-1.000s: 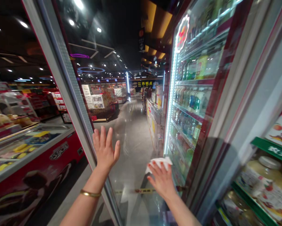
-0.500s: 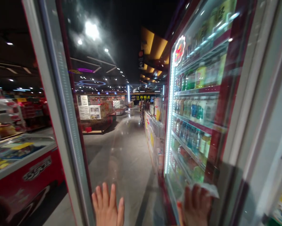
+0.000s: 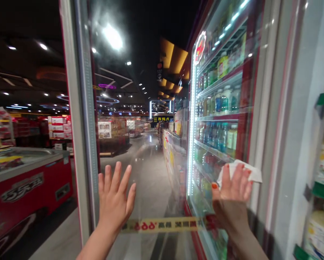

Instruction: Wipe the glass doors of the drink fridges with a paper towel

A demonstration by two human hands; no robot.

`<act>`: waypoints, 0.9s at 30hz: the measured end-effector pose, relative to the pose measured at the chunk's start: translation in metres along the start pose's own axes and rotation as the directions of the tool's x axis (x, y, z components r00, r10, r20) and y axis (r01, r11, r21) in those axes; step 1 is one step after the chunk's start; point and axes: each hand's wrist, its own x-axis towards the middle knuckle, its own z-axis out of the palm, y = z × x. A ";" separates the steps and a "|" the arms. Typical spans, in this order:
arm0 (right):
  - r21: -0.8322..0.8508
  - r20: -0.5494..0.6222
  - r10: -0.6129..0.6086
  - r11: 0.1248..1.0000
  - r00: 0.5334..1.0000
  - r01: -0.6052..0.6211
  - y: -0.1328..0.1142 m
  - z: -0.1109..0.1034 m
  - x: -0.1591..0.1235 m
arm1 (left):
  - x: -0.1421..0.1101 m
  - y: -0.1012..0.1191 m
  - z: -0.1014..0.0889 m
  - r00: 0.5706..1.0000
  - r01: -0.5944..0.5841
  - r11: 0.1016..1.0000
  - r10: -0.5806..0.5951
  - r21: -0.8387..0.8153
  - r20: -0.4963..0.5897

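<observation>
Behind cooler glass, bottles; right hand on cloth

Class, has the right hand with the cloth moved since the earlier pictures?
Yes: the right hand now sits further right of the cooler's lit strip.

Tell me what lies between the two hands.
In the head view, a yellow printed strip runs across the glass door between the left hand and the right hand.
</observation>
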 end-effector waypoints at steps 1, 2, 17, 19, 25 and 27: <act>0.011 -0.012 0.005 1.000 1.000 -0.005 -0.007 0.002 -0.006 | -0.013 0.003 0.001 1.000 0.004 1.000 -0.004 0.005 -0.009; 0.038 -0.014 -0.058 0.998 0.998 0.059 -0.019 0.004 -0.018 | -0.025 0.005 0.002 1.000 0.007 1.000 -0.007 0.009 -0.022; 0.166 -0.093 -0.323 0.928 0.942 0.334 -0.076 0.011 -0.015 | -0.059 0.005 0.010 0.993 -0.063 0.990 0.050 -0.129 -0.103; 0.138 -0.135 -0.650 0.735 0.748 0.664 -0.100 0.017 -0.022 | -0.064 -0.001 0.008 0.992 -0.074 0.992 0.062 -0.107 -0.111; 0.127 -0.254 -0.090 0.984 0.963 0.125 -0.024 0.022 0.003 | -0.082 -0.009 0.010 0.986 -0.089 0.996 0.091 0.021 -0.140; 0.143 -0.259 -0.014 0.988 0.966 0.053 -0.031 0.025 -0.017 | -0.084 -0.007 0.009 0.985 -0.092 0.995 0.095 0.031 -0.141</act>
